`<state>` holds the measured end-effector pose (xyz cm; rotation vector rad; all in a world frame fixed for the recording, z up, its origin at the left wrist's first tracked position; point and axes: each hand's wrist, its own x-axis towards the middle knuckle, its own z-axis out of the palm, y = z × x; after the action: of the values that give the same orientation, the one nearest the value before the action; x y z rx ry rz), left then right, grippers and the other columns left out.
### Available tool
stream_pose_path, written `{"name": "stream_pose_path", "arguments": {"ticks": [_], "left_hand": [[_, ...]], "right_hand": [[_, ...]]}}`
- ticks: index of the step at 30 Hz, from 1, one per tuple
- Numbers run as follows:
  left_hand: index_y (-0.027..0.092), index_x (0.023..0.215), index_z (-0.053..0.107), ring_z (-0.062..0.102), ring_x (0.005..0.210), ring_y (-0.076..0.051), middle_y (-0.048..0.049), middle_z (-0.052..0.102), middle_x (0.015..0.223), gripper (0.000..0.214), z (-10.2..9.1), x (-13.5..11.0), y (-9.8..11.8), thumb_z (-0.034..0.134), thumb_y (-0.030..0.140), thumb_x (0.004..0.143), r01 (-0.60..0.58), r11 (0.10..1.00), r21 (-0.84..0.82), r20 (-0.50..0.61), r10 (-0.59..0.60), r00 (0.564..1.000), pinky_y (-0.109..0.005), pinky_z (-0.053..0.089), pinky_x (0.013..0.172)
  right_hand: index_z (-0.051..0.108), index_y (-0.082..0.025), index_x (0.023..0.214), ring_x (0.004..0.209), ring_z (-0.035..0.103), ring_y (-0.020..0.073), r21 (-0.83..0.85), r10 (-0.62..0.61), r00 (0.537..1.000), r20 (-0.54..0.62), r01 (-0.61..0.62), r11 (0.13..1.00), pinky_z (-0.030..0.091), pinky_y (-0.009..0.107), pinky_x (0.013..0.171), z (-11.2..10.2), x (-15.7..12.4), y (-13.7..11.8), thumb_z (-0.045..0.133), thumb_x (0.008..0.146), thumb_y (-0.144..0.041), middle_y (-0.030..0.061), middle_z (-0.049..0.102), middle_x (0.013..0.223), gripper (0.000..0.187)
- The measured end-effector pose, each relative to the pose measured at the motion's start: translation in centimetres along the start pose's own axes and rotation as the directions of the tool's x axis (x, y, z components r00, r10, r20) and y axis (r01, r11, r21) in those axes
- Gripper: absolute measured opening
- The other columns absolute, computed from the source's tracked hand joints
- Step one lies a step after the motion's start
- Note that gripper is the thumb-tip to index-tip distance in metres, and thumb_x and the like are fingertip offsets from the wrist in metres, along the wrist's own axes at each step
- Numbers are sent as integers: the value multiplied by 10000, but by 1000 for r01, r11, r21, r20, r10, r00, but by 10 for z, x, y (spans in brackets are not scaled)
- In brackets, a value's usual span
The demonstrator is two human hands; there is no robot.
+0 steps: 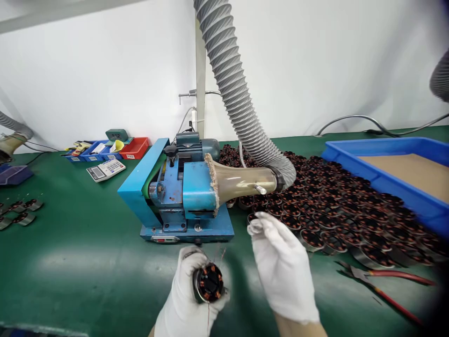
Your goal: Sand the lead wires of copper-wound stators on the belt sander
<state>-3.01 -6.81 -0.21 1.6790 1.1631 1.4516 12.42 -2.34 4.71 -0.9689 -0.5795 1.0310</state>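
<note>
The round coil (210, 283) was in the left hand (184, 295), its fingers curled around it, above the tabletop (87, 262); wires (208, 310) stuck out, so it seemed not done; many more coils (326, 201) sat to the right, finished or not, I couldn't tell; the right hand (280, 267) reached forward beside them, fingers bent together, maybe pinching something, I couldn't tell; the blue machine (199, 187) stood ahead.

Copper-wound part (210, 282) in gloved left hand (185, 291), gloved right hand (281, 264) near similar parts (328, 206).
</note>
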Motion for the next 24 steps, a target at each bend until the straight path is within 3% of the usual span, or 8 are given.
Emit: {"name": "stream_pose_path", "arguments": {"ticks": [3, 6, 9, 11, 19, 24], "left_hand": [[254, 1129, 502, 548, 1071, -249, -80, 515, 1141, 482, -2, 10, 5, 702, 180, 697, 160, 986, 43, -46, -158, 986, -391, 438, 946], [242, 1102, 531, 563, 1086, -248, -86, 571, 1158, 365, 5, 24, 4, 623, 182, 754, 283, 959, -1, -82, -282, 956, -390, 425, 969], [230, 1119, 511, 597, 1048, -226, -82, 614, 1144, 365, 17, 37, -7, 582, 158, 769, 384, 916, -112, -125, -397, 909, -353, 452, 927], [221, 1116, 498, 609, 1027, -215, -78, 627, 1126, 375, 23, 45, -15, 581, 147, 758, 415, 893, -175, -135, -440, 888, -337, 463, 905], [199, 1057, 505, 597, 1010, -221, -99, 599, 1089, 341, 35, 64, -22, 587, 164, 727, 390, 896, -213, -173, -428, 887, -369, 459, 906], [208, 1071, 489, 604, 1030, -211, -91, 606, 1107, 351, 29, 56, -13, 570, 149, 735, 390, 879, -275, -123, -435, 892, -340, 475, 902]], "right_hand": [[744, -236, 882, 926, 632, 263, -396, -79, 970, 231, 167, 903, 502, 400, 851, 0, -17, 12, 715, 727, -339, 85, 713, 973, 189], [712, -232, 991, 1016, 614, 293, -553, -3, 915, 403, 246, 796, 459, 444, 934, 11, -28, 30, 674, 755, -365, 95, 700, 1069, 274], [672, -201, 1037, 961, 647, 268, -594, 113, 908, 404, 167, 787, 491, 402, 888, 27, -20, 42, 568, 836, -390, 100, 708, 1043, 295], [667, -183, 1012, 929, 659, 257, -585, 119, 913, 390, 146, 798, 504, 369, 860, 34, -10, 47, 546, 848, -391, 100, 716, 1012, 291], [675, -179, 938, 900, 668, 257, -586, 42, 923, 383, 207, 784, 501, 366, 846, 37, 9, 56, 518, 843, -370, 107, 724, 986, 265], [673, -183, 923, 875, 671, 253, -586, 47, 925, 376, 198, 785, 513, 352, 816, 33, 2, 54, 526, 838, -369, 101, 726, 951, 252]]}}
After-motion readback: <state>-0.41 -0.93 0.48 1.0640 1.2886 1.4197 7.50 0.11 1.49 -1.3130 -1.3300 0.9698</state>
